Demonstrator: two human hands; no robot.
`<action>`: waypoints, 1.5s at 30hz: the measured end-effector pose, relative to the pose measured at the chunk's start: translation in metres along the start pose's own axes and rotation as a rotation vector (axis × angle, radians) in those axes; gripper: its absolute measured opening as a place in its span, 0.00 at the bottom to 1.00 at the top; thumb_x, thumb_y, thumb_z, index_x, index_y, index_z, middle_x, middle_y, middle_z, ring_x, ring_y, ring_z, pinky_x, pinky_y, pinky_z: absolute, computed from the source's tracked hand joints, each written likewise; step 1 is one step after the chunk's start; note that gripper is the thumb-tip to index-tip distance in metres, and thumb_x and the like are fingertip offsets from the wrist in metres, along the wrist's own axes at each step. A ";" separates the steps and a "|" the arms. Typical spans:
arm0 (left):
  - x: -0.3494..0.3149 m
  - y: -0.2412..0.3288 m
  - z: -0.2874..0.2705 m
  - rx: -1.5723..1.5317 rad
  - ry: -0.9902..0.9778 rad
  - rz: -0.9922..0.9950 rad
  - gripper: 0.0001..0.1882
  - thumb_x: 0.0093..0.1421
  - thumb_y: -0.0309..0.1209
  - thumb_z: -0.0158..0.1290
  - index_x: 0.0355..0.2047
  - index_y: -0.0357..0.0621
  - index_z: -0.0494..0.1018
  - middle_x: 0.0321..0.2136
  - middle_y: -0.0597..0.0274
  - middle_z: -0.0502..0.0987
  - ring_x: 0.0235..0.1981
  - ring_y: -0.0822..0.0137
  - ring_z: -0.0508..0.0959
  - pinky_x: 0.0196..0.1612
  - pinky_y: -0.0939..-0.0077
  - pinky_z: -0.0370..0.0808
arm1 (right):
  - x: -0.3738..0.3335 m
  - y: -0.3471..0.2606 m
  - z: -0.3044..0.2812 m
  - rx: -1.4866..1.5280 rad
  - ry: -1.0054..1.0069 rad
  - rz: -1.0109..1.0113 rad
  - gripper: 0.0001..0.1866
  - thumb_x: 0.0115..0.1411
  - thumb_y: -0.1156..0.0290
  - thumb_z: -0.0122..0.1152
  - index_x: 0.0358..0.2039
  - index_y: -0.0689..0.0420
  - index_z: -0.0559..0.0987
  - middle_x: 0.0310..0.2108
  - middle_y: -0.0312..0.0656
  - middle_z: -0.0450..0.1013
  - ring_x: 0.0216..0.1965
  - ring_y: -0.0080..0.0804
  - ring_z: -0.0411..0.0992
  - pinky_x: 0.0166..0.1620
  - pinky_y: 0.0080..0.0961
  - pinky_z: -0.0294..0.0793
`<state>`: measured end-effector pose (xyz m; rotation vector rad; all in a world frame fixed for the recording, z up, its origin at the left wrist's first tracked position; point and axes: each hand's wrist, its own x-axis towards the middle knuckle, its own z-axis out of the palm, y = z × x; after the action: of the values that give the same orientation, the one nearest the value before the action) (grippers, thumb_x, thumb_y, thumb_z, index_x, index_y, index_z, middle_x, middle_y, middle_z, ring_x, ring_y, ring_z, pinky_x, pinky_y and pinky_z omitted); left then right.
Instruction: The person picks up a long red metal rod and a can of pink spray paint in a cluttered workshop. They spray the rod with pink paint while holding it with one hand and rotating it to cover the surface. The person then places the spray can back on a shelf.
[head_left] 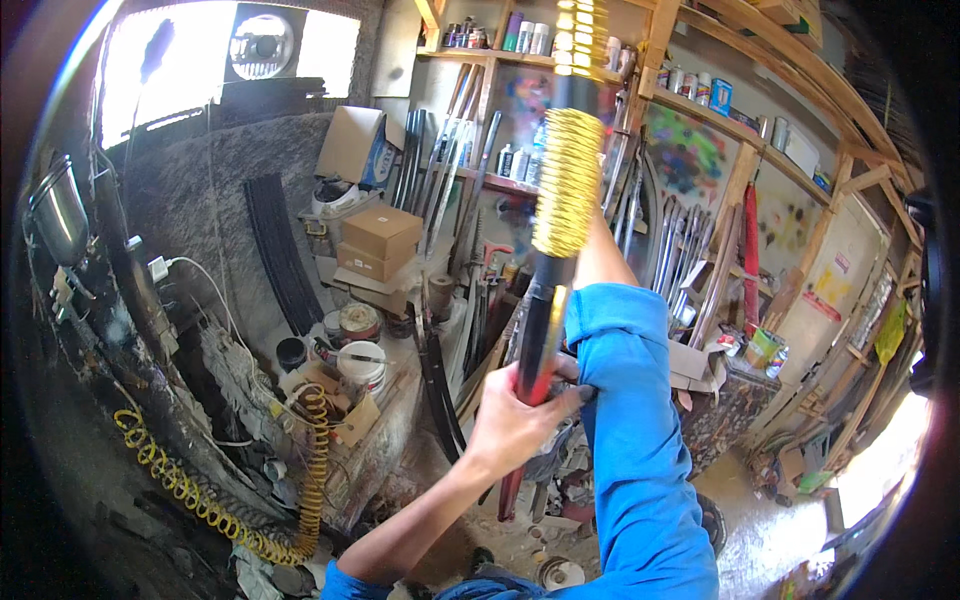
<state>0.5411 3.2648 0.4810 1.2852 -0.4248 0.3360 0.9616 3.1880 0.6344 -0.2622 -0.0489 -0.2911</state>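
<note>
A long rod [541,310], black and red with shiny gold ribbed sections, stands nearly upright before me, its top running out of view. My left hand [515,420] is closed round its red lower part, the fingers wrapped and the thumb side toward the right. The red end shows below that hand. My right arm, in a rolled blue sleeve, reaches up behind the rod. Only the wrist of my right hand [604,255] shows beside the lower gold section; its fingers are hidden behind the rod, so their grip cannot be made out.
At the left hang a metal spray-gun cup [62,215] and a yellow coiled air hose [312,470]. Cardboard boxes [380,235] and a white bucket [361,368] stand on the cluttered bench. Several metal rods [685,245] lean against the back wall under shelves [735,125] of cans.
</note>
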 end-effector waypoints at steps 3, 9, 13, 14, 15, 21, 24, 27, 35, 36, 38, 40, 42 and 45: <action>0.007 0.008 -0.003 -0.105 -0.046 -0.020 0.08 0.54 0.20 0.61 0.36 0.38 0.77 0.26 0.70 0.75 0.26 0.81 0.72 0.30 0.83 0.70 | 0.011 0.006 0.013 -0.014 0.001 -0.118 0.11 0.62 0.69 0.65 0.30 0.58 0.71 0.20 0.38 0.69 0.16 0.27 0.68 0.19 0.25 0.73; -0.029 0.026 -0.012 -0.269 -0.376 -0.187 0.11 0.53 0.22 0.63 0.38 0.37 0.77 0.29 0.66 0.77 0.28 0.78 0.74 0.31 0.82 0.71 | -0.005 -0.010 0.020 -0.044 -0.053 -0.090 0.10 0.63 0.69 0.64 0.32 0.57 0.71 0.21 0.37 0.69 0.15 0.25 0.67 0.18 0.23 0.70; -0.020 0.013 -0.019 -0.095 -0.234 -0.128 0.13 0.55 0.24 0.64 0.41 0.37 0.77 0.35 0.65 0.79 0.32 0.79 0.75 0.34 0.81 0.73 | -0.040 -0.033 0.022 -0.319 -0.223 -0.336 0.09 0.62 0.69 0.64 0.36 0.55 0.72 0.22 0.35 0.70 0.16 0.23 0.67 0.18 0.21 0.69; -0.013 0.008 -0.020 -0.014 -0.188 -0.043 0.14 0.57 0.23 0.61 0.44 0.37 0.77 0.35 0.66 0.80 0.30 0.80 0.75 0.34 0.84 0.73 | -0.052 -0.039 0.023 -0.370 -0.261 -0.407 0.09 0.62 0.69 0.64 0.37 0.55 0.72 0.22 0.35 0.70 0.16 0.22 0.67 0.18 0.20 0.68; -0.013 0.004 -0.024 0.025 -0.129 -0.105 0.14 0.58 0.23 0.59 0.46 0.38 0.77 0.34 0.67 0.80 0.29 0.81 0.75 0.34 0.84 0.72 | -0.066 -0.046 0.023 -0.400 -0.291 -0.469 0.09 0.62 0.69 0.64 0.38 0.54 0.73 0.23 0.34 0.70 0.17 0.22 0.67 0.19 0.20 0.68; -0.002 -0.012 -0.052 0.134 0.103 -0.111 0.17 0.59 0.23 0.56 0.49 0.40 0.77 0.26 0.74 0.76 0.23 0.82 0.69 0.30 0.85 0.68 | -0.208 -0.106 -0.043 -0.264 -0.443 -0.554 0.15 0.62 0.64 0.65 0.45 0.54 0.73 0.33 0.35 0.73 0.30 0.21 0.72 0.27 0.15 0.69; 0.005 -0.016 -0.064 0.253 0.135 -0.060 0.21 0.58 0.24 0.57 0.53 0.40 0.72 0.27 0.73 0.72 0.25 0.82 0.67 0.30 0.84 0.66 | -0.300 -0.119 -0.102 -0.384 -0.538 -0.533 0.19 0.64 0.62 0.63 0.51 0.55 0.71 0.34 0.37 0.72 0.30 0.23 0.73 0.26 0.18 0.71; 0.008 -0.017 -0.068 0.278 0.175 -0.072 0.27 0.59 0.25 0.55 0.60 0.42 0.64 0.34 0.69 0.71 0.31 0.81 0.68 0.36 0.83 0.68 | -0.370 -0.112 -0.135 -0.609 -0.766 -0.576 0.24 0.59 0.63 0.70 0.49 0.61 0.71 0.36 0.44 0.74 0.27 0.28 0.74 0.24 0.23 0.74; 0.008 -0.025 -0.070 0.501 0.255 0.110 0.40 0.57 0.22 0.50 0.71 0.40 0.51 0.52 0.43 0.70 0.51 0.51 0.73 0.57 0.61 0.67 | -0.421 -0.162 -0.112 -0.769 -1.483 -0.057 0.11 0.59 0.73 0.68 0.39 0.61 0.76 0.40 0.63 0.78 0.36 0.52 0.80 0.41 0.42 0.82; 0.004 -0.026 -0.068 0.521 0.275 0.137 0.41 0.57 0.22 0.50 0.71 0.41 0.50 0.52 0.42 0.70 0.50 0.51 0.73 0.57 0.62 0.67 | -0.425 -0.162 -0.111 -0.804 -1.494 -0.073 0.10 0.59 0.74 0.67 0.40 0.60 0.76 0.40 0.63 0.78 0.37 0.54 0.80 0.41 0.43 0.82; -0.001 -0.028 -0.065 0.565 0.313 0.207 0.42 0.58 0.22 0.50 0.72 0.41 0.47 0.51 0.42 0.71 0.49 0.51 0.73 0.56 0.62 0.68 | -0.431 -0.158 -0.108 -0.821 -1.549 -0.203 0.11 0.61 0.74 0.65 0.42 0.59 0.74 0.36 0.60 0.77 0.34 0.46 0.79 0.36 0.39 0.80; -0.007 -0.028 -0.064 0.642 0.297 0.247 0.43 0.58 0.21 0.49 0.72 0.41 0.45 0.48 0.43 0.71 0.45 0.51 0.73 0.53 0.62 0.69 | -0.435 -0.148 -0.105 -0.711 -1.512 -0.457 0.14 0.63 0.70 0.64 0.46 0.60 0.74 0.32 0.51 0.78 0.27 0.31 0.76 0.28 0.27 0.76; -0.011 -0.027 -0.064 0.687 0.309 0.280 0.42 0.58 0.20 0.49 0.72 0.41 0.46 0.46 0.43 0.71 0.44 0.51 0.73 0.51 0.62 0.70 | -0.435 -0.147 -0.101 -0.638 -1.464 -0.335 0.14 0.58 0.70 0.66 0.43 0.61 0.78 0.41 0.62 0.77 0.36 0.45 0.79 0.35 0.35 0.79; -0.012 -0.028 -0.065 0.712 0.323 0.311 0.42 0.58 0.20 0.49 0.72 0.41 0.47 0.46 0.42 0.71 0.42 0.50 0.74 0.49 0.62 0.70 | -0.427 -0.167 -0.096 -0.975 -1.608 0.323 0.21 0.59 0.68 0.60 0.51 0.66 0.79 0.43 0.51 0.78 0.45 0.45 0.76 0.48 0.37 0.72</action>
<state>0.5513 3.3208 0.4367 1.8150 -0.2276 1.0081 0.5055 3.1264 0.5469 -1.4089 -1.4649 0.3148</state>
